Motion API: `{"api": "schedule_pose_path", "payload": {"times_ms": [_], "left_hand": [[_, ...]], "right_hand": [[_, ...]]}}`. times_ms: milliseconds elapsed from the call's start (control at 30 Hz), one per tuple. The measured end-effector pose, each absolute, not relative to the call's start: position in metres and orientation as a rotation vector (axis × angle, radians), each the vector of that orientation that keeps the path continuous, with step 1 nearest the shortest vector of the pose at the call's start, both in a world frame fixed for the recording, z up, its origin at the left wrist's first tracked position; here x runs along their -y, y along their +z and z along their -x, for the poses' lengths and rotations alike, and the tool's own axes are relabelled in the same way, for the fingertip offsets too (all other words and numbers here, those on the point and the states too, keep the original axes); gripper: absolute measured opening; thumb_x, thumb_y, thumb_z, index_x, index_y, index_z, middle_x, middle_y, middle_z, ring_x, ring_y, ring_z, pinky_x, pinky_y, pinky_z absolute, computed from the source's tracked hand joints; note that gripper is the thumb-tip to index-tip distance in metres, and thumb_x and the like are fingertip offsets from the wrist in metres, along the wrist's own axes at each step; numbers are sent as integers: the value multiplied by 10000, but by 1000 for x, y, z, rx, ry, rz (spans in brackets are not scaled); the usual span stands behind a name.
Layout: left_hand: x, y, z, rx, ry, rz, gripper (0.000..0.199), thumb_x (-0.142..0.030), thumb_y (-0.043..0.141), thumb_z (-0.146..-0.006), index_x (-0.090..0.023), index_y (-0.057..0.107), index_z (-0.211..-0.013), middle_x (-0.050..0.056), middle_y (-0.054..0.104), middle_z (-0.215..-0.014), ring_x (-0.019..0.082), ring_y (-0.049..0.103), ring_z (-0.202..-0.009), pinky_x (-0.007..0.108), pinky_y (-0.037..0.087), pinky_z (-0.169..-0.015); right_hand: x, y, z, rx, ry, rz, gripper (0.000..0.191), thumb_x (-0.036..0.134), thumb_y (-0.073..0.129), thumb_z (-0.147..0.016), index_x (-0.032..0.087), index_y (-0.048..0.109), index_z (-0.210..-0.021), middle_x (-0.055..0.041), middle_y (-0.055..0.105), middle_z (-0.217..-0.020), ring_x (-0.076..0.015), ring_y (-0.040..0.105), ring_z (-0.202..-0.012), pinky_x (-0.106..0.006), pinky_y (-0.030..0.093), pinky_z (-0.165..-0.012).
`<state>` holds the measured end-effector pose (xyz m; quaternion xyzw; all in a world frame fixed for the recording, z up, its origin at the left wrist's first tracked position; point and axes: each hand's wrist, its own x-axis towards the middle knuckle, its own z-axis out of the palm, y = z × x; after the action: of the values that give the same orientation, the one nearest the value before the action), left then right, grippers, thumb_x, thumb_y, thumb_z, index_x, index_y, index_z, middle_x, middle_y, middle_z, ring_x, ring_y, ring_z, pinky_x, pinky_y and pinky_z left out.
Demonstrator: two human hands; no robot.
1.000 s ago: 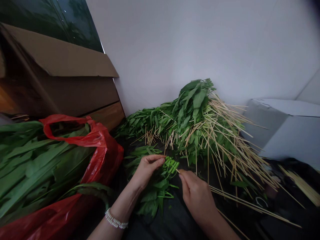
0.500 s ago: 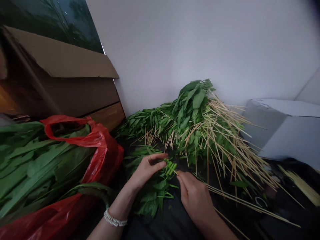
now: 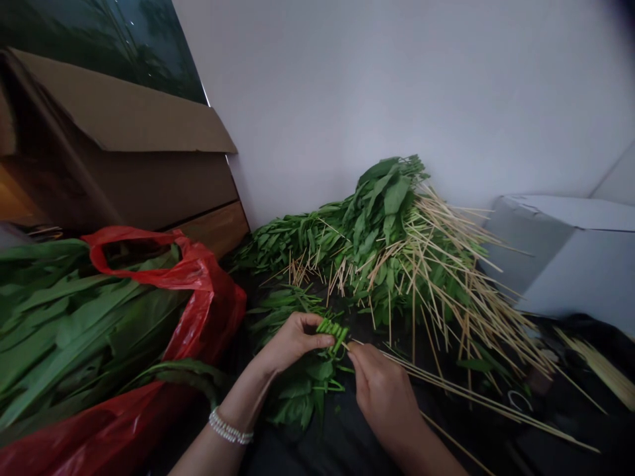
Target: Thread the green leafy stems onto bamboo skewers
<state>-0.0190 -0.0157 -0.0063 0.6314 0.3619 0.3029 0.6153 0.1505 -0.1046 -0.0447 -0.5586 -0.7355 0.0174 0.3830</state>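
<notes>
Between thumb and fingers, my left hand (image 3: 296, 342) pinches a small bunch of leafy green stems (image 3: 337, 332), their cut ends pointing right and leaves hanging below. My right hand (image 3: 381, 383) is closed on a thin wooden skewer (image 3: 348, 345), whose tip meets the stems. Most of that skewer is hidden by the hand. Below the hands, loose leafy greens (image 3: 297, 396) lie on the black surface. Behind them is a big pile of greens (image 3: 384, 198) threaded on skewers, with many bare skewer ends (image 3: 461, 277) sticking out to the right.
At left, a red plastic bag (image 3: 208, 291) holds long green leaves (image 3: 84, 330). A cardboard box (image 3: 149, 178) with a raised flap stands behind it. A white box (image 3: 570, 244) is at the right, near a bundle of skewers (image 3: 598, 363). A white wall (image 3: 372, 86) closes off the back.
My left fingers have closed in on the stems, which shifted slightly left. My right hand has moved slightly left and down with the skewer at the stems.
</notes>
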Motion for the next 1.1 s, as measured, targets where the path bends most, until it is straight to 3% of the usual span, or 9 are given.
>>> {"api": "schedule_pose_path", "payload": {"times_ms": [200, 333, 533, 1100], "left_hand": [[14, -12, 19, -792, 737, -1450, 257, -320, 799, -640, -138, 735, -810, 36, 706, -758, 141, 615, -685, 239, 465, -697], [13, -5, 23, -818, 837, -1368, 360, -332, 811, -621, -163, 734, -930, 50, 728, -873, 149, 636, -759, 252, 472, -761], [10, -8, 25, -958, 892, -1319, 324, -356, 838, -555, -143, 750, -783, 49, 724, -749, 147, 615, -666, 270, 480, -701], [7, -22, 23, -890, 785, -1365, 333, -386, 787, -646, -125, 745, -848, 43, 713, -772, 147, 605, -702, 273, 464, -746]], "right_hand": [[102, -43, -153, 1869, 45, 1413, 285, 114, 352, -926, 184, 614, -1013, -35, 655, -816, -163, 641, -755, -257, 443, -690], [103, -41, -154, 1863, 44, 1416, 281, 113, 358, -926, 187, 611, -1026, -28, 648, -813, -163, 640, -751, -259, 442, -685], [103, -44, -152, 1868, 49, 1426, 288, 109, 357, -927, 196, 611, -1031, -23, 649, -807, -161, 643, -764, -256, 441, -700], [100, -51, -152, 1886, 62, 1484, 286, 103, 348, -920, 195, 613, -978, -35, 667, -828, -172, 640, -774, -258, 427, -694]]}}
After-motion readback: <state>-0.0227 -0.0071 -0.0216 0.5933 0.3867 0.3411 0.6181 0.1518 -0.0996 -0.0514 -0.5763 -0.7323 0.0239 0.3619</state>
